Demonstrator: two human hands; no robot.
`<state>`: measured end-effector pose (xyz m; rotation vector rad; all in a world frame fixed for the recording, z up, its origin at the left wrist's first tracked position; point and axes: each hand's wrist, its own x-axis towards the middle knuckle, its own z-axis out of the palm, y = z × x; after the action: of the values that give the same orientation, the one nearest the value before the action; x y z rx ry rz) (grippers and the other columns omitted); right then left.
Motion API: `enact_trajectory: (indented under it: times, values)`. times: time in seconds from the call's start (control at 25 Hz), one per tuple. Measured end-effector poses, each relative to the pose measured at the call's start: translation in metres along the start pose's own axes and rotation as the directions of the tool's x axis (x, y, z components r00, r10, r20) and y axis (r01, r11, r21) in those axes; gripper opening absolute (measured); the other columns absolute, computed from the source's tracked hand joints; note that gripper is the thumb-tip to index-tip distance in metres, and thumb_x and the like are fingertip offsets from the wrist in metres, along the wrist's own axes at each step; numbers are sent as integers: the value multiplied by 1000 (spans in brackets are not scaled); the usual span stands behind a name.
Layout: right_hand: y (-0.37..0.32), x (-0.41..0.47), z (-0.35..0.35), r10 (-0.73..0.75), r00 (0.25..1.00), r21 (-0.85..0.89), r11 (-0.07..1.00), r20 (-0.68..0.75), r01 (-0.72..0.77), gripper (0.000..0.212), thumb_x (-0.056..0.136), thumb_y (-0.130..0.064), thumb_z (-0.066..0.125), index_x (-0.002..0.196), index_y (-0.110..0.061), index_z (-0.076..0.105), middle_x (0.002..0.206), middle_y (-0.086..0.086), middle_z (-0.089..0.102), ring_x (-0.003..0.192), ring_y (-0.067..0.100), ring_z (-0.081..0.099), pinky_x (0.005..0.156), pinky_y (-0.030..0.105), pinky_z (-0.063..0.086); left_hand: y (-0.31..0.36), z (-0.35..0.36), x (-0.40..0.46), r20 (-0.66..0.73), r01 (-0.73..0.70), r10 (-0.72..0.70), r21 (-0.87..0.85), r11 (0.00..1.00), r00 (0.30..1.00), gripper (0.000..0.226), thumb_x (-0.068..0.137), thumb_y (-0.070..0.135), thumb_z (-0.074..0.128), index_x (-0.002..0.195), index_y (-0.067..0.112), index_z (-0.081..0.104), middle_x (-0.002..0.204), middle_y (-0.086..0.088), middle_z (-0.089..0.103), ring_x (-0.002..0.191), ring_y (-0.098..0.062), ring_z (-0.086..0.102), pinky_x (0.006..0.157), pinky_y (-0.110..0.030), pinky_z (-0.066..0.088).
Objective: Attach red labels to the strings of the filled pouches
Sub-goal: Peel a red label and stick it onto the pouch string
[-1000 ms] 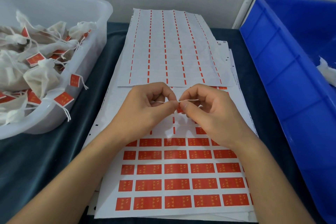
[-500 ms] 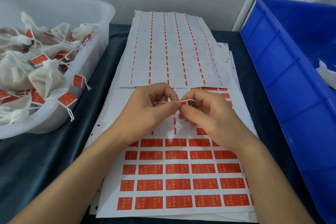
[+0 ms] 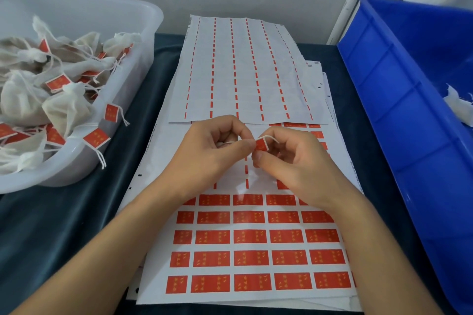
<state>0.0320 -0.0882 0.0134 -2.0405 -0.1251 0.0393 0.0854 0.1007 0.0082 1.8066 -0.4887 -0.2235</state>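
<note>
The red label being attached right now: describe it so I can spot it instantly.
Find the label sheet at the table's centre, then the two hands above it. The red label sits pinched between left hand and right hand; unlike the sheet's flat stickers, it's lifted and on a white string.

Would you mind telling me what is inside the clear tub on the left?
The clear tub holds a heap of filled white pouches with red labels on their strings; two labels hang over the rim. The pile covers whatever lies underneath.

Two hands, fingertips meeting
Left hand (image 3: 204, 153) and right hand (image 3: 294, 161): fingers curled, thumb and forefinger pinching, forearms converging.
</note>
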Motion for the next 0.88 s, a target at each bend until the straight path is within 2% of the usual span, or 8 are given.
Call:
enact_trajectory:
  times: [0.12, 0.28, 0.52, 0.88]
  values:
    - [-2, 0, -4, -6, 1000, 60, 998, -19, 7, 11, 92, -34, 64, 99, -25, 68, 91, -7, 71, 93, 17, 69, 84, 41, 61, 1, 0, 0, 7, 6, -6, 11, 1000, 1000, 13, 97, 22, 71, 85, 23, 75, 57, 12, 51, 54, -5, 44, 54, -15, 41]
    - [-4, 1, -6, -35, 998, 22, 999, -60, 36, 8, 91, -31, 62, 91, -24, 66, 86, -7, 69, 87, 18, 68, 79, 42, 60, 4, 1, -1, 40, 1, -2, 32, 999, 999, 11, 96, 21, 73, 85, 22, 73, 54, 10, 45, 50, -8, 39, 52, -17, 38]
    - [-3, 1, -5, -47, 997, 49, 998, -62, 50, 7, 91, -27, 62, 93, -22, 66, 86, -7, 69, 87, 18, 69, 76, 35, 61, 3, 1, -1, 20, -4, 3, 52, 999, 1000, 12, 95, 19, 73, 84, 22, 73, 52, 13, 43, 49, -6, 39, 51, -15, 37]
    - [-5, 0, -4, -65, 994, 34, 997, -85, 68, 6, 90, -25, 60, 89, -21, 65, 83, -8, 68, 86, 17, 68, 77, 34, 60, 1, 1, -1, 59, -31, 26, 83, 996, 998, 13, 98, 22, 70, 85, 23, 74, 59, -9, 50, 51, -9, 41, 52, -22, 37]
